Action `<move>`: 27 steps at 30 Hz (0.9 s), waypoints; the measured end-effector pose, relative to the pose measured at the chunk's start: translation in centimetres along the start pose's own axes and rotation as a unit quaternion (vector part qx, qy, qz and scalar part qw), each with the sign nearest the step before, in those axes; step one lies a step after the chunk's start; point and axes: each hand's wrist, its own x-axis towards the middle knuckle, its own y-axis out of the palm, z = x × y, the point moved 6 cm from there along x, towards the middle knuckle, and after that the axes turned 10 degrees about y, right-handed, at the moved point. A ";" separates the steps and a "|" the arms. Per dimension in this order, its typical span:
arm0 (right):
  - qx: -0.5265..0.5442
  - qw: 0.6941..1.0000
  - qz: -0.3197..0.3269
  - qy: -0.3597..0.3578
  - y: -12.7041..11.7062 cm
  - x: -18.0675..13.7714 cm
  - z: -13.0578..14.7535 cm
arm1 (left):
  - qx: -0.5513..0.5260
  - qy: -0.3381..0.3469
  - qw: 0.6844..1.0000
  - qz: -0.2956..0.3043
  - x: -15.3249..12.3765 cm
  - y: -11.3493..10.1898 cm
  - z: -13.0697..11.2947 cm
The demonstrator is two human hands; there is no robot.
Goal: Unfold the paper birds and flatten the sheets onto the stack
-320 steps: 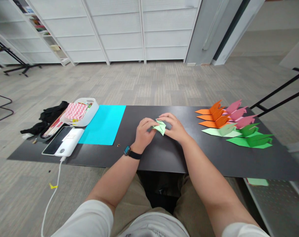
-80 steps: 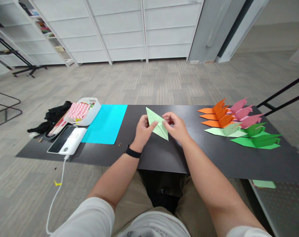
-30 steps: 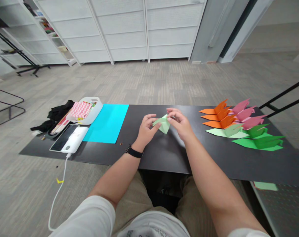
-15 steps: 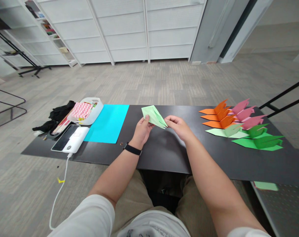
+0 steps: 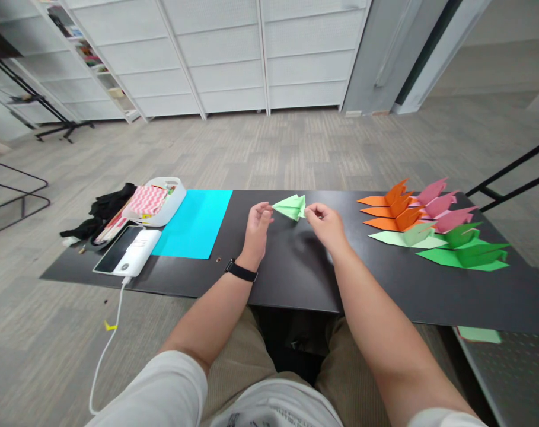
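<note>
A light green folded paper is held up above the dark table, its pointed end toward the left and its pleated layers fanned a little at the right. My right hand pinches it at its right end between thumb and fingers. My left hand, with a black band on the wrist, is beside the paper's left point; its fingers are apart and hold nothing, and whether a fingertip touches the point I cannot tell.
Folded paper cranes in orange, pink and green stand at the table's right. Leftward lie a bright blue sheet, a white basket, a phone on a white power bank with a cable, and black cloth.
The light green paper has turned so that its point faces left, and has shifted slightly right. My left hand has let go of it, while my right hand grips its right end.
</note>
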 end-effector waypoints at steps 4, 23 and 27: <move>0.011 0.998 0.048 -0.042 0.4 -0.5 1.1 | 0.003 -0.035 0.999 -0.027 0.0 -0.3 0.6; 0.198 0.967 0.124 -0.106 -1.0 -0.6 2.2 | -0.054 -0.131 0.988 -0.066 0.1 -1.1 2.0; 0.233 0.959 0.123 -0.104 -1.3 -0.2 1.7 | -0.060 -0.148 0.984 -0.078 0.1 -1.2 1.9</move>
